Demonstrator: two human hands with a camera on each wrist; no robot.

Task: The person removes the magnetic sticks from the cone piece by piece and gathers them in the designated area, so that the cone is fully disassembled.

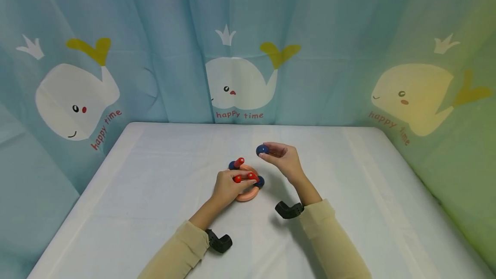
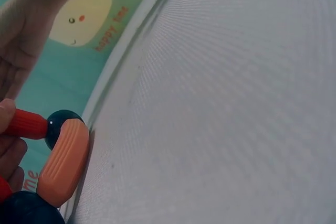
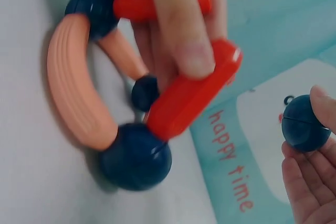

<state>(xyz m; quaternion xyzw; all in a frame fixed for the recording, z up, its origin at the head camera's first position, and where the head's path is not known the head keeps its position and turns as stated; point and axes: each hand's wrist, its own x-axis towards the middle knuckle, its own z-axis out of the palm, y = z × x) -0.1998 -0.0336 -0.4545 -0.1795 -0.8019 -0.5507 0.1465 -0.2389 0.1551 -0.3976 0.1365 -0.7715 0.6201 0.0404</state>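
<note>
Over the table I see what looks like building: the right hand pinches a loose blue ball in the air; the left hand grips a red rod on the orange ring, nearer, slightly left. Next likely calls for lining ball with rod tip; the left hand crowds it, whale curtain beyond

On the curtain before you, the words "happy time" stand in red three times, once by each whale. Your wrist views show them too, the left adding a cut-off "me".
</note>
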